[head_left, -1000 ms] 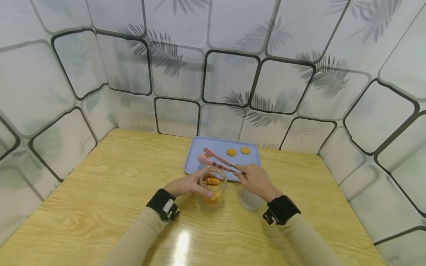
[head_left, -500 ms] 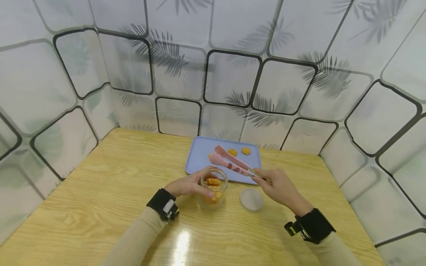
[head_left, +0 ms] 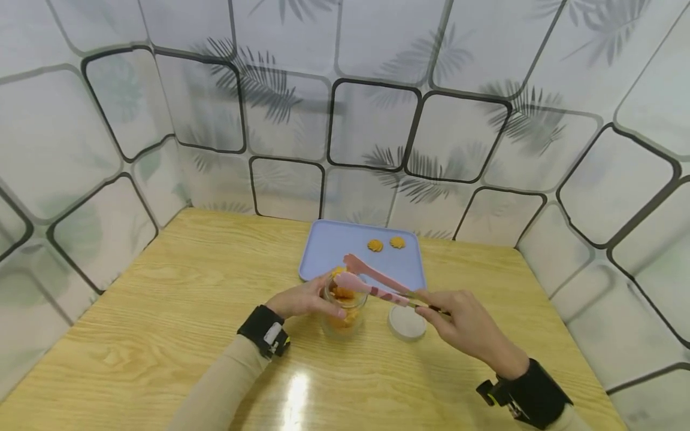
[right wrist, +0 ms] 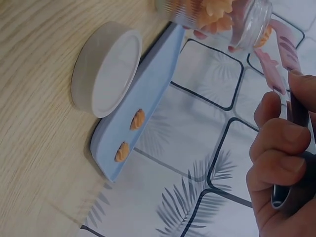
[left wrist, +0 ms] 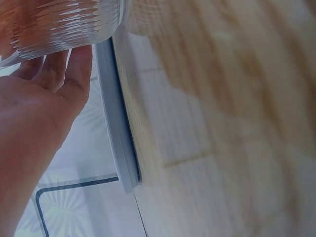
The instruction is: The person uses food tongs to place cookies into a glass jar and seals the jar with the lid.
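My left hand [head_left: 302, 300] grips a ribbed glass jar [head_left: 345, 328] holding several orange, swirl-shaped cookies; in the left wrist view, fingers [left wrist: 79, 69] curl behind the jar's wall. With my right hand [head_left: 471, 326] I hold pink-tipped tongs [head_left: 384, 294] by their handles. The tong tips hover at the jar's mouth. An orange cookie [right wrist: 265, 36] sits between them, partly hidden by the tips in the head view. Two more cookies, one on the left [head_left: 375, 245] and one on the right [head_left: 397, 242], lie on the blue tray [head_left: 320, 254].
A round whitish lid [head_left: 406, 324] lies on the wooden table [head_left: 226, 269], right of the jar and in front of the tray. Patterned curtain walls [head_left: 372, 126] enclose the table at the back and sides.
A third cookie has left the tray's left part between the tongs. My right hand first drew back to the right, then brought the tong tips down to the jar's mouth. The left hand stayed still.
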Demonstrator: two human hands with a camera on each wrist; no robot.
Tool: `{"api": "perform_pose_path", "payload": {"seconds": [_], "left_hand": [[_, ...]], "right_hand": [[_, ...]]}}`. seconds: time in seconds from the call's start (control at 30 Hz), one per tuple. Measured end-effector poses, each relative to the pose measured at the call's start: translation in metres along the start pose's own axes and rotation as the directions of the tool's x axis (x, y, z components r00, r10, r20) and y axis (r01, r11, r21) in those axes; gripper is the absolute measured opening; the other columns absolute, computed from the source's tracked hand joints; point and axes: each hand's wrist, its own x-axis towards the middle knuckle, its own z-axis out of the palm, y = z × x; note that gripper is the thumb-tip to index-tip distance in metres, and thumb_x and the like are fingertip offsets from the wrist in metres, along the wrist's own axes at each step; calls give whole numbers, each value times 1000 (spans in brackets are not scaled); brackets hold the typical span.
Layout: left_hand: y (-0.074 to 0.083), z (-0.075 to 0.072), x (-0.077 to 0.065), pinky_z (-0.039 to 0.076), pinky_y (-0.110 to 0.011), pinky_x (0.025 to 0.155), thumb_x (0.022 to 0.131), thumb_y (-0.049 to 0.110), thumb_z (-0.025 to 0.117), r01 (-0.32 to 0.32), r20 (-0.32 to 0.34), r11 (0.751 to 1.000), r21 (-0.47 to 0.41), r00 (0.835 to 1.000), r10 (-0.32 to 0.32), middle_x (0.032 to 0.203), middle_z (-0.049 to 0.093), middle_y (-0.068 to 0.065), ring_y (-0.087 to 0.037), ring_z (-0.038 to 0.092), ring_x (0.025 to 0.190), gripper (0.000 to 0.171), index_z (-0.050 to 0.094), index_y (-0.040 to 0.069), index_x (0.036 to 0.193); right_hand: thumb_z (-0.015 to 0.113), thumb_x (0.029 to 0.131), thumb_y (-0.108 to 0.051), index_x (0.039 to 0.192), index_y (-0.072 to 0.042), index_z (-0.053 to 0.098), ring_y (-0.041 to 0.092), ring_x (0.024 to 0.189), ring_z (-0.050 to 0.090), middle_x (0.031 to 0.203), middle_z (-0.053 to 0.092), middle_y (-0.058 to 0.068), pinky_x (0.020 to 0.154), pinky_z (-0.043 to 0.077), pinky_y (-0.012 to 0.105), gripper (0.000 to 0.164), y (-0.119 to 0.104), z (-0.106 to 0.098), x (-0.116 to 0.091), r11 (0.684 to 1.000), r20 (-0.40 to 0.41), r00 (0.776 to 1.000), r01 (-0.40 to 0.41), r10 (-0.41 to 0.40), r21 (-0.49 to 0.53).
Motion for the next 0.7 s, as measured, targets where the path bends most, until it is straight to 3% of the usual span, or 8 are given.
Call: {"api": "perform_pose_path", "payload": {"seconds": [0.17,0.7], "left_hand": [[2,0,1,13,-58,124,86,35,82,10,3,1000,-8,1000,-10,172,-5,-7,-28,1,158,115,1,22,166],[1,0,2,8,-59,125,86,32,83,8,10,1000,-19,1000,-8,172,-5,-8,-29,-6,158,114,1,18,165]], "right_hand": [[70,97,-11,126,-5,72,-11,48,17,55,29,-21,47,22,13,30,-5,-4,-3,1000,30,1000,-4,5,-21],[70,97,-12,128,-6,71,-10,49,20,57,32,-22,47,23,14,32,-7,-6,-6,1000,48,999,3,-2,-23]]}}
